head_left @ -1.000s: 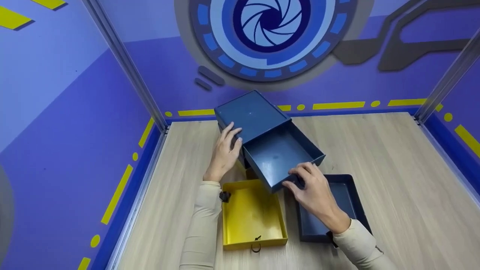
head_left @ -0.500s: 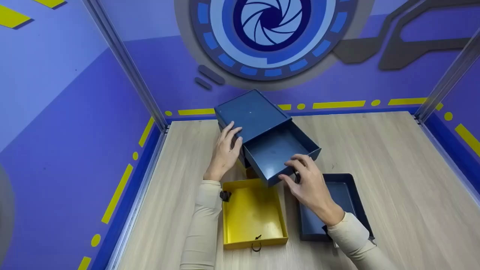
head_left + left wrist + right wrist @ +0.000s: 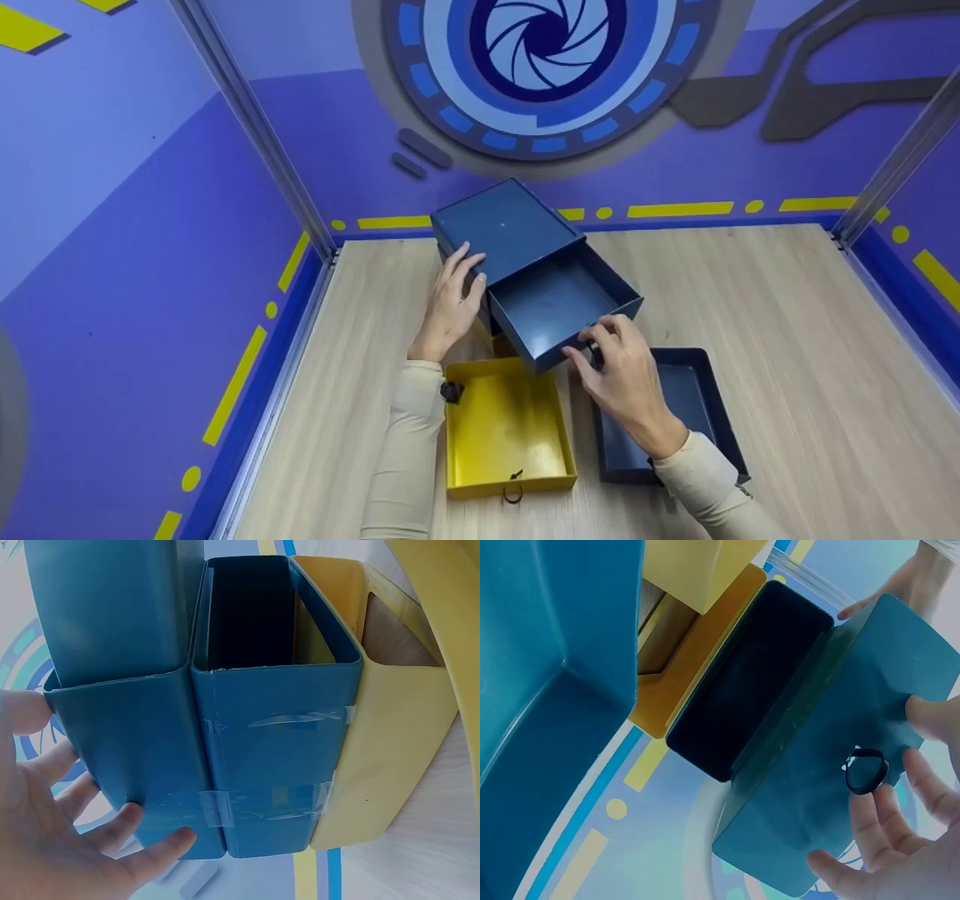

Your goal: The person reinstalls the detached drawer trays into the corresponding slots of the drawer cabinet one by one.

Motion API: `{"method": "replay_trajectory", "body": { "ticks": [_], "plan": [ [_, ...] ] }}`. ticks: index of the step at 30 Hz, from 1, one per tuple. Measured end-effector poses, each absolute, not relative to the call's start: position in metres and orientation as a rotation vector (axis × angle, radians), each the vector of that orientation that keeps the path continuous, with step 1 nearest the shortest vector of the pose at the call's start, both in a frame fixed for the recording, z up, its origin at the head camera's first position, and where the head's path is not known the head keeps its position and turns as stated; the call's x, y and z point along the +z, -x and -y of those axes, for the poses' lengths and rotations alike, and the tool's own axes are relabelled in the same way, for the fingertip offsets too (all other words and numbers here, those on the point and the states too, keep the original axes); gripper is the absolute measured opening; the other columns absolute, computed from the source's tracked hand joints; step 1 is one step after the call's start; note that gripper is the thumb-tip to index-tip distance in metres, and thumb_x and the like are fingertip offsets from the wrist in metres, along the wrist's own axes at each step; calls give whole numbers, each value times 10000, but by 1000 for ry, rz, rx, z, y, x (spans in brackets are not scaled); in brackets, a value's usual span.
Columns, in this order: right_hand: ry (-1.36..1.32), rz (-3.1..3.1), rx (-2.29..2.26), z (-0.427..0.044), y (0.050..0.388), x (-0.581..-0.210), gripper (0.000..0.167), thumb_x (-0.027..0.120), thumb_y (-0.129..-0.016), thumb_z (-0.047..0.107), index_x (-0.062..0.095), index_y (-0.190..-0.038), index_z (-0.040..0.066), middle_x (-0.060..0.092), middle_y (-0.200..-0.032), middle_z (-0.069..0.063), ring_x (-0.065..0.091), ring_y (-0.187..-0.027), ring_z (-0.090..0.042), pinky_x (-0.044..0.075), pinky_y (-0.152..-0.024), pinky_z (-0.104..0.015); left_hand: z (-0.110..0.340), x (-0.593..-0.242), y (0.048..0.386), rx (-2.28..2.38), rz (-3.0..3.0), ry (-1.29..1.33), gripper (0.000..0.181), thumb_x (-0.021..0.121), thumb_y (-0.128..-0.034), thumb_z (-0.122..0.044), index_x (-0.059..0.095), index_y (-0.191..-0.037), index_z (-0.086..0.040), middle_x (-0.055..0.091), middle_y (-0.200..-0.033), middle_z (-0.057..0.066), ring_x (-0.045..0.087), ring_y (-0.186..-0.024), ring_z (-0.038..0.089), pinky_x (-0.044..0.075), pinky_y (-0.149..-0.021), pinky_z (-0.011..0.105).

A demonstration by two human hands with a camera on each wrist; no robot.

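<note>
A dark blue drawer (image 3: pixel 555 307) stands partly out of the top dark blue case (image 3: pixel 502 225) of a taped stack. My left hand (image 3: pixel 450 300) rests against that case's side, fingers spread, as the left wrist view also shows. At the drawer's front panel (image 3: pixel 840 742) is my right hand (image 3: pixel 619 367), its fingers spread and loosely bent, with fingertips at the panel around a black loop pull (image 3: pixel 866 771). Whether a fingertip touches the loop cannot be told. Below the top case are a second dark blue case (image 3: pixel 274 735) and a yellow case (image 3: pixel 390 742), both without drawers in them.
A loose yellow drawer (image 3: pixel 510 427) with a black loop lies in front of the stack. To its right is another dark blue drawer (image 3: pixel 697 397), partly behind my right arm. Purple panels (image 3: pixel 315 157) enclose the wooden table (image 3: pixel 810 375) at the back and sides.
Over the first half second the dark blue drawer slid slightly inward, my right hand moving with it. Since then the right hand has shifted only slightly. My left hand stays in place.
</note>
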State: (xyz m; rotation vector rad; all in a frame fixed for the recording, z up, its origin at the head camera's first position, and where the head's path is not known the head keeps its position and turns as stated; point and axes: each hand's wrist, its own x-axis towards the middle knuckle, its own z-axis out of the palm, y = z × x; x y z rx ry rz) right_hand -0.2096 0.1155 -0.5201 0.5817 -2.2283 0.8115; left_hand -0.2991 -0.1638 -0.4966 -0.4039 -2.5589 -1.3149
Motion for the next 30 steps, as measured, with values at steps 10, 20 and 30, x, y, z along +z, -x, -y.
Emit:
{"method": "replay_trajectory", "body": {
  "ticks": [10, 20, 30],
  "plan": [
    [-584, 2252, 812, -114, 215, -519, 260, 923, -840, 161, 738, -991, 58, 617, -1041, -128, 597, -898, -251, 541, -766, -394, 164, -498, 301, -1319, 2543, 410, 453, 487, -1129, -330, 553, -1554, -187, 314, -1752, 36, 297, -1621, 306, 283, -1295, 580],
    [-576, 2264, 803, -109, 225, -518, 223, 920, -850, 190, 749, -960, 97, 621, -1043, -124, 587, -924, -272, 527, -796, -409, 164, -501, 303, -1303, 2494, 427, 385, 522, -1119, -317, 623, -1464, -180, 362, -1727, 72, 316, -1606, 346, 280, -1285, 608],
    [-582, 2264, 812, -103, 235, -518, 245, 913, -860, 200, 741, -984, 77, 622, -1047, -135, 575, -927, -281, 499, -795, -407, 164, -500, 303, -1301, 2503, 411, 373, 519, -1121, -315, 626, -1452, -181, 365, -1725, 66, 322, -1604, 341, 289, -1282, 603]
  ]
}}
